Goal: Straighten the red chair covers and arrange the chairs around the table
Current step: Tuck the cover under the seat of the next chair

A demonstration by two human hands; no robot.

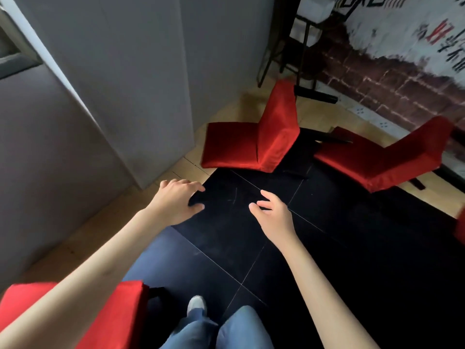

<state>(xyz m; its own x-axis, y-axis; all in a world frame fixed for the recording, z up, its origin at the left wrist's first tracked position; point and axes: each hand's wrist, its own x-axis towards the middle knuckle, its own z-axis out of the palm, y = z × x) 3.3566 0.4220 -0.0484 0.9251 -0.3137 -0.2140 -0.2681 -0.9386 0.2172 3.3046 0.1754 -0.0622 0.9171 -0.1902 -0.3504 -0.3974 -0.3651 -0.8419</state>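
- Head cam looking down: left hand (176,204) and right hand (273,214) both reaching fwd at mid-frame, fingers loosely spread, gripping nothing.
- Black table (314,248) filling centre/lower right.
- Red chair (251,144) sitting upper centre by table edge; second chair (387,157) angling off upper right; third chair (83,313) showing lower left.
- Covers looking soft, prob. slipping under a pull; frames likely stiff, moderately heavy. Best gripping backrest top w/ both hands.
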